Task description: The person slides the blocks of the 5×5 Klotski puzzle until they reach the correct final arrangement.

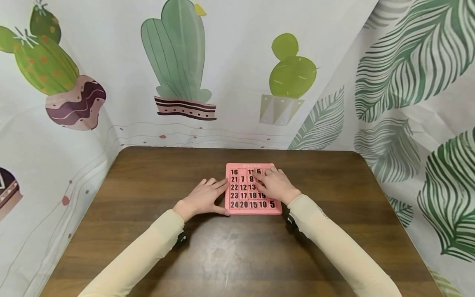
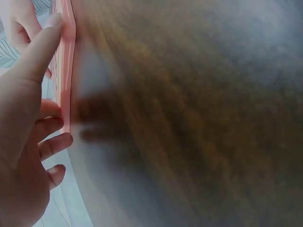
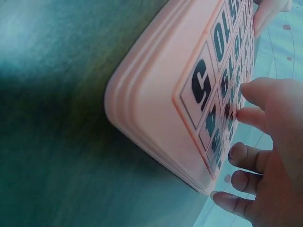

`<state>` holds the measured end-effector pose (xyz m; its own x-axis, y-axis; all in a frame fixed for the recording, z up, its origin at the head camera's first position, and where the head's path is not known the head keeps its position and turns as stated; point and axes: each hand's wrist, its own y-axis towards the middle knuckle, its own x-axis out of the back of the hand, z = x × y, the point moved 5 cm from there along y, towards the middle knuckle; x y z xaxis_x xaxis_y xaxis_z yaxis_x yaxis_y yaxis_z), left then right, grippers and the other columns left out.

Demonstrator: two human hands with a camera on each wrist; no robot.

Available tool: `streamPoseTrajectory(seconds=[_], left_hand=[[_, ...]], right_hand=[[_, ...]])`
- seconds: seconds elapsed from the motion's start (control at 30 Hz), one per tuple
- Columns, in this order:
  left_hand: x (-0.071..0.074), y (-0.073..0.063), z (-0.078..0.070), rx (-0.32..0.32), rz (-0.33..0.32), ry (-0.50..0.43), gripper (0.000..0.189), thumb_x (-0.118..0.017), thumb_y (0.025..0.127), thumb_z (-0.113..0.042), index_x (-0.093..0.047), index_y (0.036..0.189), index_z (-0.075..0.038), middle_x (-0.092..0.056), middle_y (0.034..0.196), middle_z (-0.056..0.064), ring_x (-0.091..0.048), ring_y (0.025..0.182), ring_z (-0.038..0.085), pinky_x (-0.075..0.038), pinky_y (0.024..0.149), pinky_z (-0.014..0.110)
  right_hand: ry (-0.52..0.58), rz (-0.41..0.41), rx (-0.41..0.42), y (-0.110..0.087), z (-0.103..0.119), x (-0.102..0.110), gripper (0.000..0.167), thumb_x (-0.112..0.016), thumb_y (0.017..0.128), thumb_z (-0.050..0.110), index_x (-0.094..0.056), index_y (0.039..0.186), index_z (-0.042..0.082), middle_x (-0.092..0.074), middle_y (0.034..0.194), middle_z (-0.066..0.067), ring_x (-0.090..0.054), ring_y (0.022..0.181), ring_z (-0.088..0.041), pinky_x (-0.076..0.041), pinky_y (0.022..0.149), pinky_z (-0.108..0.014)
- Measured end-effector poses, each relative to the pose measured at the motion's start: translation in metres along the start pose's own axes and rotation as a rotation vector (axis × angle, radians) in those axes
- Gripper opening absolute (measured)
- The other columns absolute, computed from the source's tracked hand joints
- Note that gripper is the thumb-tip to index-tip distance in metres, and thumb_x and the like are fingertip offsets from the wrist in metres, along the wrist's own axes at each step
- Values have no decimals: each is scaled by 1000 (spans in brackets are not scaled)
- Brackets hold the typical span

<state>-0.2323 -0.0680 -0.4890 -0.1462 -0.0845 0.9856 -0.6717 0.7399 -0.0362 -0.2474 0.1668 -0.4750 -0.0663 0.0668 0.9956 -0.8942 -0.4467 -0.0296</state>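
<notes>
A pink sliding number puzzle [image 1: 254, 212] lies flat on the table, its square tiles printed with black numbers. In the top row, a gap [image 1: 243, 171] shows between tiles 16 and 11. My left hand [image 1: 202, 197] touches the puzzle's left side, fingertips along the edge and thumb at the near-left corner. Over the puzzle's right part reaches my right hand [image 1: 276, 185], its fingertips at the tiles near 8 and 6. It covers several tiles on that side. In the right wrist view, its thumb and index finger come down on the tiles while the other fingers stay loosely bent.
The brown wooden table [image 1: 222, 255] extends around the puzzle on all sides. Behind it hangs a white cloth [image 1: 237, 62] printed with cacti and leaves. Dark devices sit under both wrists.
</notes>
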Motion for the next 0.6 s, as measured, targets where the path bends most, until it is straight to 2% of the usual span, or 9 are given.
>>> streamPoseTrajectory(seconds=[0.27, 0.47, 0.6], left_hand=[[2, 4, 0, -14, -49, 31, 108, -70, 79, -75, -46, 157, -4, -43, 162, 14, -50, 123, 29, -39, 100, 49], [1, 2, -3, -6, -19, 22, 107, -70, 81, -74, -45, 158, -4, -42, 163, 14, -50, 126, 30, -40, 101, 50], [0, 1, -3, -3, -19, 13, 106, -72, 80, -73, -46, 156, -3, -44, 162, 15, -50, 124, 30, -40, 101, 50]], right_hand=[[-22, -33, 9, 6, 4, 5, 48, -60, 105, 37, -62, 148, 16, -63, 95, -14, -52, 95, -31, -44, 87, -49], [-4, 2, 25, 9, 13, 2, 50, -59, 105, 39, -59, 151, 17, -68, 117, -21, -57, 112, -37, -43, 105, -57], [2, 30, 22, 13, 18, -1, 52, -57, 106, 41, -56, 153, 17, -66, 128, -23, -55, 126, -41, -39, 111, -58]])
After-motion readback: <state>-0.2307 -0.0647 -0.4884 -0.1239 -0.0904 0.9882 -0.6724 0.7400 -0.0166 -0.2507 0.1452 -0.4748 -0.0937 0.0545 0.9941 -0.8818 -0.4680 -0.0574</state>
